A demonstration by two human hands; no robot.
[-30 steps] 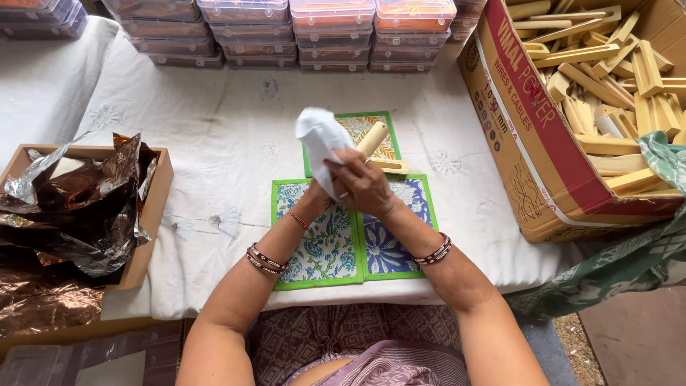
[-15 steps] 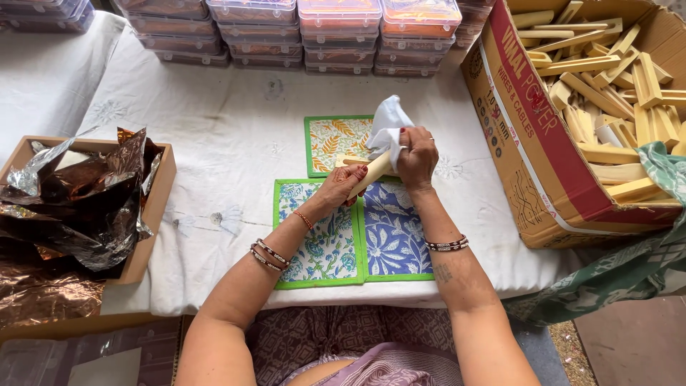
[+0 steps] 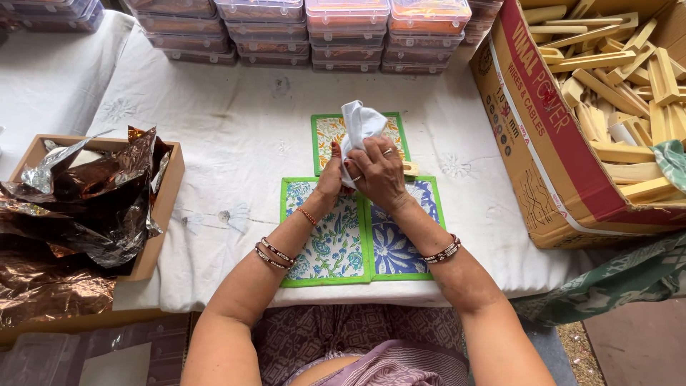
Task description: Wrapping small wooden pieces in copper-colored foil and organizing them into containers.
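Both hands meet above the printed mats at the table's middle. My right hand [image 3: 379,175] wraps a white cloth [image 3: 359,123] around a pale wooden piece, whose end [image 3: 410,169] pokes out to the right. My left hand [image 3: 330,176] presses against the cloth from the left side and helps hold the wrapped piece. Beneath the hands lie three green-bordered floral mats: a blue and white pair [image 3: 336,246] side by side and an orange one [image 3: 327,132] behind them.
A large cardboard box [image 3: 543,157] full of pale wooden pieces stands at the right. At the left a small cardboard box [image 3: 161,214] holds crumpled brown and silver foil. Stacked clear plastic containers [image 3: 286,28] line the far edge. A white cloth covers the table [image 3: 236,136].
The hands and cloth drifted right and away from me, then came back toward the middle. The right hand now covers the wooden piece more fully, with the cloth bunched above it.
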